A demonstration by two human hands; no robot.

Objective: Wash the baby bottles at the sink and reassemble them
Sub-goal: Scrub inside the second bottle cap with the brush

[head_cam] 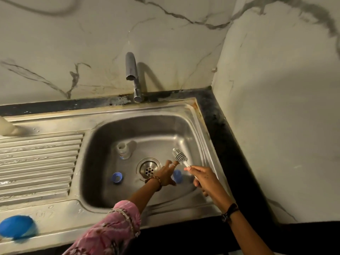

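Note:
A clear baby bottle point(123, 150) stands upright in the steel sink point(103, 181), left of the drain. A blue screw ring point(116, 177) lies on the sink floor near the front left. Another blue part point(178, 175) lies right of the drain, partly hidden by my left hand point(164, 174), which reaches down with fingers spread and holds nothing. My right hand point(201, 178) grips the white handle of a grey bottle brush point(180, 156), whose head points up and left above the sink floor.
The tap point(131, 70) rises behind the sink and no water runs. A ribbed draining board point(36, 162) lies to the left. A blue round object point(17, 228) sits at the front left edge. Marble walls close in behind and to the right.

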